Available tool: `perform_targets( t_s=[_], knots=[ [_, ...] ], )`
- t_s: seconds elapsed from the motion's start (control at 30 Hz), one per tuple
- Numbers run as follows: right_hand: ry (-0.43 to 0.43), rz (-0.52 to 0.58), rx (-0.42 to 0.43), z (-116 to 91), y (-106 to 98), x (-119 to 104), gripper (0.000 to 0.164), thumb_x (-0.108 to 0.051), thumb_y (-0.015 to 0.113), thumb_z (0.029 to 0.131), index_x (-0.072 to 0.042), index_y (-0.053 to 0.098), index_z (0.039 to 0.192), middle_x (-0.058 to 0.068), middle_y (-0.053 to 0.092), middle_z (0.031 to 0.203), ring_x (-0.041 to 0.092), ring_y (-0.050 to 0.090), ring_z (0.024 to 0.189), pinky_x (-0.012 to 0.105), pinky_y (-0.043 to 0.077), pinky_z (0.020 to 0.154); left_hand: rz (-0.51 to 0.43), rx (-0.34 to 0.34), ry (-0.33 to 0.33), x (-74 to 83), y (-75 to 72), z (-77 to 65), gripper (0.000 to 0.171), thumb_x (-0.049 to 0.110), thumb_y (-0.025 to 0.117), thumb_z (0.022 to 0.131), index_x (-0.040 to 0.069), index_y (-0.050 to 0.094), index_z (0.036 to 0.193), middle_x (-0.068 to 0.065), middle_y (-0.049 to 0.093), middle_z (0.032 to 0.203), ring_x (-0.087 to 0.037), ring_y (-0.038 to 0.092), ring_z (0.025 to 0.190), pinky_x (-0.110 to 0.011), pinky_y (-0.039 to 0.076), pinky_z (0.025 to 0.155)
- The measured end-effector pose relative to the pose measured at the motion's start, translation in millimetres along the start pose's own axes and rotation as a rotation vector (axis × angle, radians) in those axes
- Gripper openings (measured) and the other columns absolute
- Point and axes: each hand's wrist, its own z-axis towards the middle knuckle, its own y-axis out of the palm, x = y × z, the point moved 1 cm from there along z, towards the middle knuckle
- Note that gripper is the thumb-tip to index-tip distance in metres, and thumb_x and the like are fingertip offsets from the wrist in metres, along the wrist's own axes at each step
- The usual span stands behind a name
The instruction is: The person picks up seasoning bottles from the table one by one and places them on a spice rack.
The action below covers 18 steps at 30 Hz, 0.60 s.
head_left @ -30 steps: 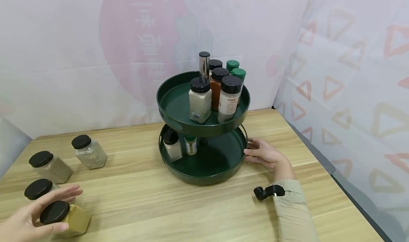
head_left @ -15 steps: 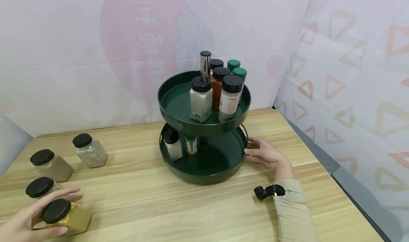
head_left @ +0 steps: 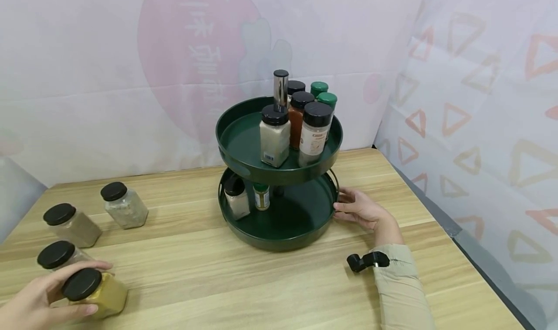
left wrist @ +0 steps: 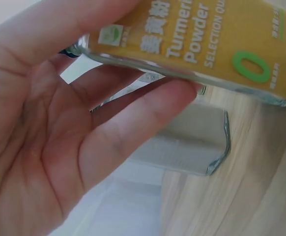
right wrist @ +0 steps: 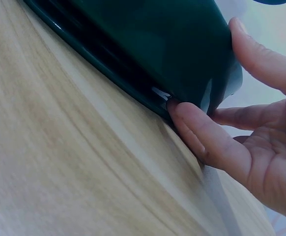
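Observation:
My left hand (head_left: 45, 296) grips a square jar of turmeric powder (head_left: 104, 293) by its upper part, thumb on the near side and fingers over the far side. Its yellow label (left wrist: 207, 39) is readable in the left wrist view. My right hand (head_left: 359, 208) touches the right outer side of the lower tray (head_left: 279, 245) of a dark green two-tier turntable rack. In the right wrist view, the thumb and fingers lie spread against the tray's outer wall (right wrist: 182, 54). Two small spice jars stand on that lower tier, a pale one (head_left: 237, 204) and a green-capped one (head_left: 262, 199).
Several spice bottles, among them a white-labelled one (head_left: 313, 138), crowd the right of the upper tray (head_left: 237, 126) around a metal post (head_left: 281, 87). Black-lidded jars (head_left: 126, 209) stand on the wooden table (head_left: 196, 281) at the left. Printed cloth (head_left: 109, 78) hangs behind the table.
My left fingers and thumb have closed around the turmeric jar, and the jar has shifted slightly right. My right hand and the rack look the same.

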Motion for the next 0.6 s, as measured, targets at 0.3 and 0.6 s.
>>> perform_targets(
  t_s=[0.3, 0.6],
  knots=[
    [0.019, 0.015, -0.014, 0, 5, -2, 0.082, -0.002, 0.06, 0.088, 0.0, 0.004, 0.147, 0.026, 0.011, 0.15, 0.019, 0.051, 0.11, 0.032, 0.049, 0.092, 0.02, 0.047, -0.012, 16.9, 1.6, 11.6, 0.062, -0.002, 0.077, 0.068, 0.002, 0.052, 0.124, 0.017, 0.057, 0.12, 0.012, 0.053, 0.104, -0.011, 0.049, 0.072],
    [0.007, 0.01, 0.004, -1, 0, -1, 0.08, -0.002, 0.059, 0.089, -0.001, 0.004, 0.148, 0.025, 0.011, 0.15, 0.018, 0.051, 0.111, 0.031, 0.049, 0.091, 0.064, 0.035, -0.028, 42.3, -1.6, 45.3, 0.06, 0.013, 0.081, 0.067, 0.014, 0.056, 0.122, 0.015, 0.061, 0.115, 0.008, 0.057, 0.099, -0.007, 0.046, 0.076]
  ],
)
